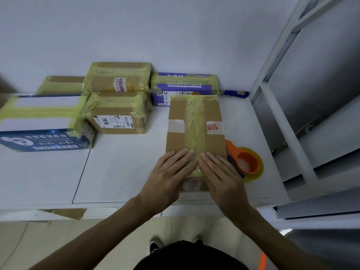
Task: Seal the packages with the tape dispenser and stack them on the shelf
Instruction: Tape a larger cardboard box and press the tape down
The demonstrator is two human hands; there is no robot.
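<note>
A flat brown cardboard package (194,123) lies on the white table (124,168), with a strip of yellowish tape running down its middle. My left hand (169,176) and my right hand (222,176) press flat on its near end, fingers straight, either side of the tape. The orange tape dispenser (246,162) with its yellowish roll lies on the table just right of the package, touching neither hand.
Several taped packages stand at the back left: a blue-and-white box (42,123), two stacked brown boxes (116,112), a purple box (185,88). A blue-handled tool (235,93) lies by the wall. A white metal shelf frame (292,114) rises at right.
</note>
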